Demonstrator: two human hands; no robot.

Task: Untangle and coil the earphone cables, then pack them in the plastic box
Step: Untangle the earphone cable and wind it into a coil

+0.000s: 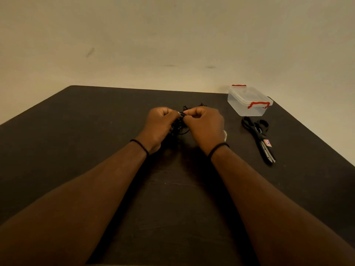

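My arms are bare from the bottom edge of the view up to the wrists; no sleeve shows on either one. I wear a thin black band (139,145) around my left wrist, a plain dark loop that looks like a hair tie or cord, sitting just below my left hand (159,121). A matching thin black band (218,148) circles my right wrist, just below my right hand (205,125). Both bands are narrow and unmarked as far as I can tell. I see no rings, watch or gloves on my hands.
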